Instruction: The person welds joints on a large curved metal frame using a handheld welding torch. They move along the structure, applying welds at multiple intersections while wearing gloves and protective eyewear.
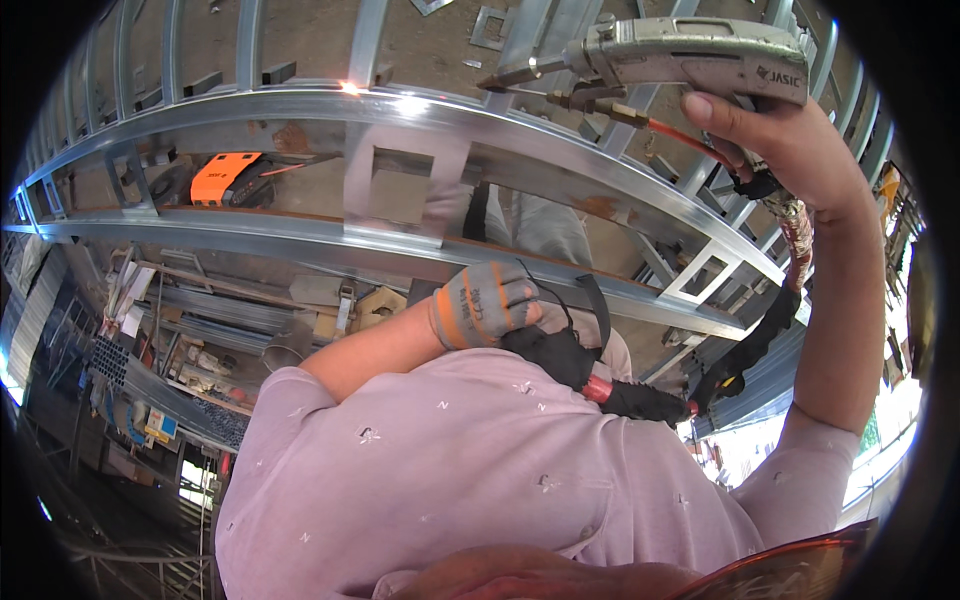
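My right hand [815,160], bare, is wrapped round the rear of a silver-grey welding gun [700,65] at the upper right. The gun's nozzle points left, above the far rail [560,125] of a shiny metal frame, and a thin wire guide runs below it. On that rail, left of the nozzle, glows a small orange spot [350,88]. My left hand [485,305] wears a grey and orange glove with bare fingertips. Its fingers are curled in, close to my body by the near rail [300,238]; a black strap and bundle lie beside it, and what it holds is hidden.
Upright bars [250,45] run away from the far rail. Plates with square holes [360,185] join the two rails. An orange and black machine [225,178] shows between them on the floor. A black sheathed cable [745,350] hangs from the gun. Metal stock [200,300] lies at left.
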Available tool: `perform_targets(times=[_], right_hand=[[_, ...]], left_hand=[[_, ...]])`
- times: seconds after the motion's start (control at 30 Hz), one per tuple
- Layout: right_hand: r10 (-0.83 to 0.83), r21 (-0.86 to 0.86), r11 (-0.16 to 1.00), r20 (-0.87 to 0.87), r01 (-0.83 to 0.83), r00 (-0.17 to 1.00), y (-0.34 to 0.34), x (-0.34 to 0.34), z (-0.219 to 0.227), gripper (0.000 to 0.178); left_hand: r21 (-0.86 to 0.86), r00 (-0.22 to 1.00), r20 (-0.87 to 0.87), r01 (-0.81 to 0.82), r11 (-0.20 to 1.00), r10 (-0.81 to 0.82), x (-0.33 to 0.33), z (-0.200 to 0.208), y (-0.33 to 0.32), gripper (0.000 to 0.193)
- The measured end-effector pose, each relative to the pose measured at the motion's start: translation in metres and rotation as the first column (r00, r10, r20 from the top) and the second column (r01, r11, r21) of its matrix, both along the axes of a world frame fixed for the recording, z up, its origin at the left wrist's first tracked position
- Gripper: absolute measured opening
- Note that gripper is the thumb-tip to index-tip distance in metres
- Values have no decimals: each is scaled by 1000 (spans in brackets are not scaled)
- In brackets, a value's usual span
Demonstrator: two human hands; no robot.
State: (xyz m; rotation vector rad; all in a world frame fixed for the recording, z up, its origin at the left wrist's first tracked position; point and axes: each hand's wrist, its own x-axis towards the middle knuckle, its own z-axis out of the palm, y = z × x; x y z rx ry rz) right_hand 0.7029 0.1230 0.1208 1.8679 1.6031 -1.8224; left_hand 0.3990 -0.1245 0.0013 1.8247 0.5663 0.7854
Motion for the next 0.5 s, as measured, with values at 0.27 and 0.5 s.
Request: perform_targets(times=[0.27, 0.5], right_hand=[[132, -24, 991, -7, -132, 991, -2, 12, -14, 52], [217, 19, 976, -59, -216, 975, 7, 3, -19, 49]], left_hand=[[-1, 990, -141, -8, 1000, 8, 1, 15, 4, 25], [28, 966, -254, -42, 999, 48, 4, 21, -2, 31]])
